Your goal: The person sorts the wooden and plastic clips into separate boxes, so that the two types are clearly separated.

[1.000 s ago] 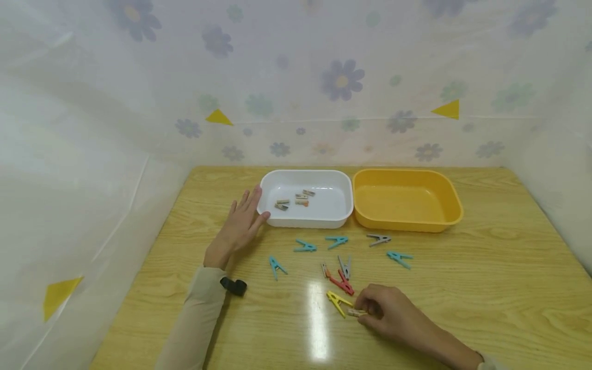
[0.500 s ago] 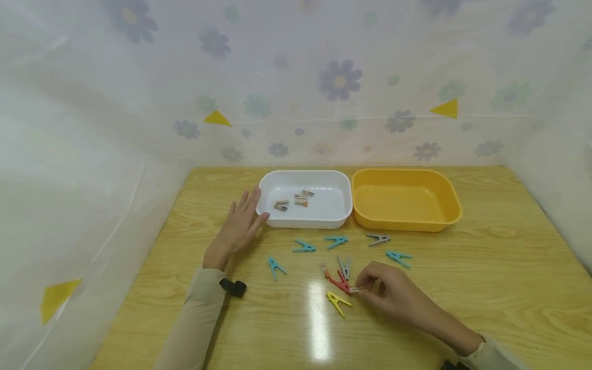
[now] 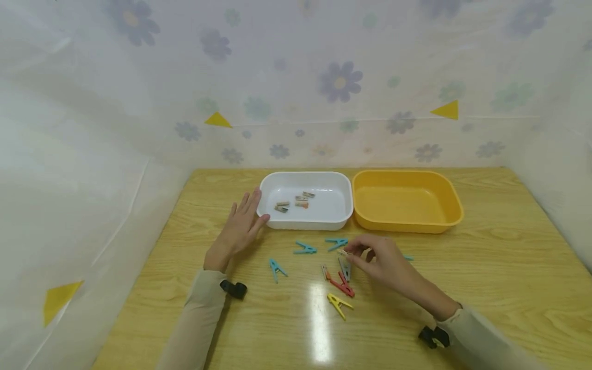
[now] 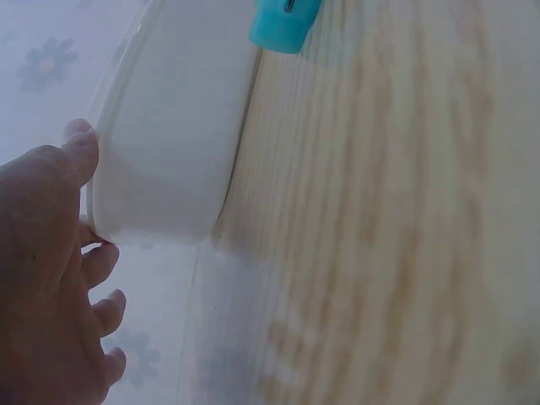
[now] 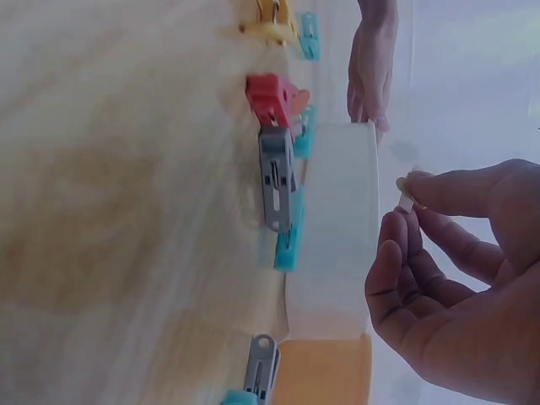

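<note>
My right hand [image 3: 384, 259] pinches a small wooden clothespin [image 3: 342, 252] between thumb and fingers, held above the grey clothespin [image 3: 345, 269]. In the right wrist view only a bit of the wooden clothespin [image 5: 407, 201] shows at the fingertips. My left hand [image 3: 238, 226] rests against the left end of the white tray [image 3: 305, 225], fingers extended, thumb at its front corner. Several wooden clothespins [image 3: 301, 204] lie inside this tray. On the table are a wooden clothespin with an orange part [image 3: 325, 272], a red clothespin [image 3: 342, 286] and a yellow one [image 3: 339, 304].
An orange-yellow tray [image 3: 407, 226] stands to the right of the white one. Blue clothespins lie in front of the trays, such as a left one [image 3: 277, 269] and a middle one [image 3: 305, 248]. Another grey clothespin [image 5: 262, 364] appears in the right wrist view. Flowered sheeting [image 3: 296, 92] surrounds the table.
My right hand has lifted the wooden clothespin from beside the yellow one and carried it away from me, toward the trays. My left hand has stayed at the white tray.
</note>
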### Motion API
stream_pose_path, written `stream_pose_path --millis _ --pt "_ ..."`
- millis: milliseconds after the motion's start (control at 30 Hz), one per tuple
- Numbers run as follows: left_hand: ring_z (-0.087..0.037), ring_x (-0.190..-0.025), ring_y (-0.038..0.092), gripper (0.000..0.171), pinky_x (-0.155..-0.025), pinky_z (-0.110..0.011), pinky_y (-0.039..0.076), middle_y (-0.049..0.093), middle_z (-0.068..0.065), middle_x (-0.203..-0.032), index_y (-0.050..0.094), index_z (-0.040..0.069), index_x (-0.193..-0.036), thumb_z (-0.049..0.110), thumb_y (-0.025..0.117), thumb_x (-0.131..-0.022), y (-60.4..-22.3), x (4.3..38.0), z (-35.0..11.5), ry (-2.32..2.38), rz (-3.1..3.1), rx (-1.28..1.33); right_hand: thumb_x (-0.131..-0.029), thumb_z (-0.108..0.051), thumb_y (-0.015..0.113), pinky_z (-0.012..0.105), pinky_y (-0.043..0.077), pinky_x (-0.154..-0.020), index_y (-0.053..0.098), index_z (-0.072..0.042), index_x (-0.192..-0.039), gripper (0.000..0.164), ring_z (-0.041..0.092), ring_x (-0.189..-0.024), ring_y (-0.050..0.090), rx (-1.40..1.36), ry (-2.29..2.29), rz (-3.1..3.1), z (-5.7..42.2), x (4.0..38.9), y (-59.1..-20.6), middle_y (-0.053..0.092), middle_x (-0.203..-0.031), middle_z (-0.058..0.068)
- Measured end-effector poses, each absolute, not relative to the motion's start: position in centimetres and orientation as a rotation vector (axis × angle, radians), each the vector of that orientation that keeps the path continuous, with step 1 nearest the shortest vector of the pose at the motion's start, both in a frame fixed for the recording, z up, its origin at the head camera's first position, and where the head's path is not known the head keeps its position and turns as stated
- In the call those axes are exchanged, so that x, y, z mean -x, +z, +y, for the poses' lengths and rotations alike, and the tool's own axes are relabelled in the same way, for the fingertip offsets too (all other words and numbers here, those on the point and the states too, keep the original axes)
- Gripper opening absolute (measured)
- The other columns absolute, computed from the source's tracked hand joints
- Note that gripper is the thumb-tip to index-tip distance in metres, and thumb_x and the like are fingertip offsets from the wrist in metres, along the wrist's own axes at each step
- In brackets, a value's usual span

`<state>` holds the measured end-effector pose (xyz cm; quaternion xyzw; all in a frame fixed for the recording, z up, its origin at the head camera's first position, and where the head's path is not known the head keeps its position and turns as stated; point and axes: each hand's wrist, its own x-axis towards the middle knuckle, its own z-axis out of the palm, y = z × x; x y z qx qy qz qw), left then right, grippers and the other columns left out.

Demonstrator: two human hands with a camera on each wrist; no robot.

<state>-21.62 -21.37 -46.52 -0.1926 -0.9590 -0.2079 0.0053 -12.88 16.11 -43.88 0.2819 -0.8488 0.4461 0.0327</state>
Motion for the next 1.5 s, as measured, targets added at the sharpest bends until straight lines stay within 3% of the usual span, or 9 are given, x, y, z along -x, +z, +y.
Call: stream_pose_path --millis 233,667,900,1500 --pt "-0.031 -0.157 0.001 0.075 -0.122 -0.065 0.005 0.005 -0.007 -0.171 -0.001 0.010 -0.165 0.051 0.031 -0.111 -46.5 21.6 -21.3 -0.649 -3.008 0.600 -0.089 -0.002 0.080 0.027 0.056 -0.061 0.076 -0.008 -0.100 0.013 0.011 -0.078 0.065 -0.819 1.366 -2.553 15.7 15.6 -43.3 0.072 -0.090 -0.004" --pt "-0.034 -0.157 0.004 0.074 -0.123 -0.063 0.006 0.006 -0.008 -0.171 0.000 0.010 -0.165 0.049 0.032 -0.111 -46.3 21.5 -21.3 -0.631 -3.021 0.582 -0.093 -0.009 0.077 0.030 0.059 -0.071 0.076 -0.006 -0.102 0.010 0.017 -0.081 0.068 -0.657 1.411 -2.616 14.0 20.3 -42.8 0.074 -0.095 0.004" --pt "-0.030 -0.158 0.001 0.074 -0.123 -0.063 0.005 0.005 -0.008 -0.171 0.000 0.010 -0.165 0.050 0.030 -0.111 -46.4 21.6 -21.3 -0.633 -3.020 0.577 -0.094 -0.009 0.076 0.037 0.061 -0.074 0.075 -0.004 -0.103 0.010 0.019 -0.085 0.068 -0.673 1.357 -2.635 13.0 22.3 -42.5 0.073 -0.095 0.006" --pt "-0.036 -0.157 0.007 0.075 -0.123 -0.063 0.006 0.007 -0.009 -0.171 0.001 0.009 -0.165 0.051 0.032 -0.111 -46.6 21.4 -21.2 -0.626 -3.008 0.590 -0.095 -0.004 0.073 0.040 0.058 -0.080 0.075 -0.001 -0.102 0.008 0.023 -0.087 0.066 -0.718 1.221 -2.717 11.1 26.6 -43.9 0.072 -0.097 0.011"
